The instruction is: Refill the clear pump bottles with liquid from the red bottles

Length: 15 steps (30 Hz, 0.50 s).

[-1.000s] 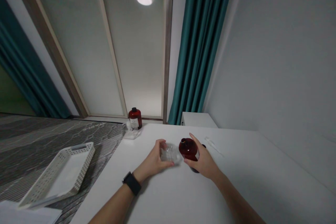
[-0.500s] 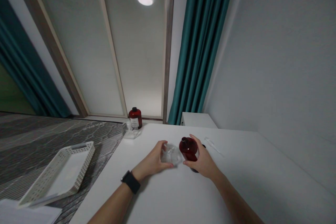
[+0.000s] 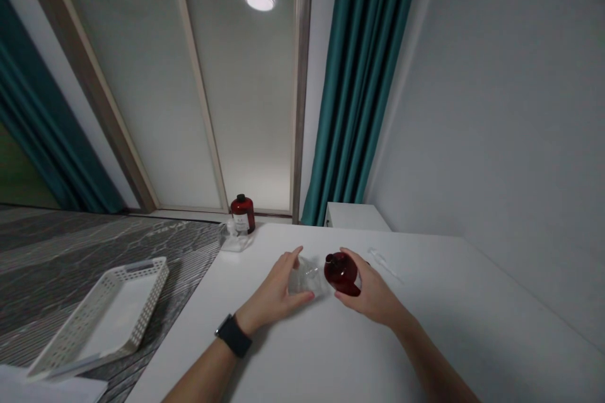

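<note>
My right hand [image 3: 375,293] is wrapped round a dark red-brown bottle [image 3: 341,274]. The bottle is tilted, its uncapped neck pointing left, and part of a pale label shows beside my fingers. To its left, a clear plastic or glass container [image 3: 309,277] rests on the white table. My left hand [image 3: 276,286], with a dark watch on the wrist, sits at the container's left side. Its thumb and index finger are spread apart around the container; whether the hidden fingers touch it I cannot tell.
A second dark red bottle [image 3: 242,214], capped and labelled, stands at the table's far left corner beside a small clear item [image 3: 234,238]. A thin clear strip-like item [image 3: 384,263] lies right of my right hand. Off the left edge are a white perforated basket [image 3: 158,293] and papers [image 3: 51,387].
My left index finger has lifted and its grip around the clear container has widened. The bottle in my right hand has tilted further and shifted slightly right and down.
</note>
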Tool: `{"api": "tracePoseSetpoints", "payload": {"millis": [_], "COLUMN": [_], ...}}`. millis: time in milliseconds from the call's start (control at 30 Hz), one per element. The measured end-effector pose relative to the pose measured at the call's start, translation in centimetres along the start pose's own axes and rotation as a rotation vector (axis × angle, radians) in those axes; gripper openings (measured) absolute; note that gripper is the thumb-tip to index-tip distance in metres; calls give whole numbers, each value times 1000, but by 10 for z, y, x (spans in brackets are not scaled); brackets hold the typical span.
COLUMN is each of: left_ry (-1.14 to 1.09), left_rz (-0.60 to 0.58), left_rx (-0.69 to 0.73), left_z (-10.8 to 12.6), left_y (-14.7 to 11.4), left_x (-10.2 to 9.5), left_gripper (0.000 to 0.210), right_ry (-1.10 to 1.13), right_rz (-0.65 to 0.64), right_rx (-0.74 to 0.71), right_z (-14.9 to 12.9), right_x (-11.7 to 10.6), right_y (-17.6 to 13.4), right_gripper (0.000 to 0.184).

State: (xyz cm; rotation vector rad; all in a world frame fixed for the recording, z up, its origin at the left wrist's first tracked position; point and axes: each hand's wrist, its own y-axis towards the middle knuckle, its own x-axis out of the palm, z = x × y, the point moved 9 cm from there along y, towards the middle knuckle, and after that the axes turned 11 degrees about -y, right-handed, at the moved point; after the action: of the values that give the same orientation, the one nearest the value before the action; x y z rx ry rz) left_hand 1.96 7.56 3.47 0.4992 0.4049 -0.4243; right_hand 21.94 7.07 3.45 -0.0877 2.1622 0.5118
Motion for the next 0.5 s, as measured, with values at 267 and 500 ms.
{"api": "tracePoseSetpoints", "payload": {"millis": [267, 500], "left_ry": [65, 52], "left_rz": [-2, 31], "left_rx": [27, -4], "left_z": [8, 9], "left_y": [1, 2], "left_x": [-1, -2], "left_gripper": [89, 88], "right_ry": [-96, -127], "right_rz": [-1, -27], "right_rx": [-80, -44], "right_z": [-15, -13], "right_x": [-1, 3], "right_y": [-1, 0], "right_gripper": [85, 93]}}
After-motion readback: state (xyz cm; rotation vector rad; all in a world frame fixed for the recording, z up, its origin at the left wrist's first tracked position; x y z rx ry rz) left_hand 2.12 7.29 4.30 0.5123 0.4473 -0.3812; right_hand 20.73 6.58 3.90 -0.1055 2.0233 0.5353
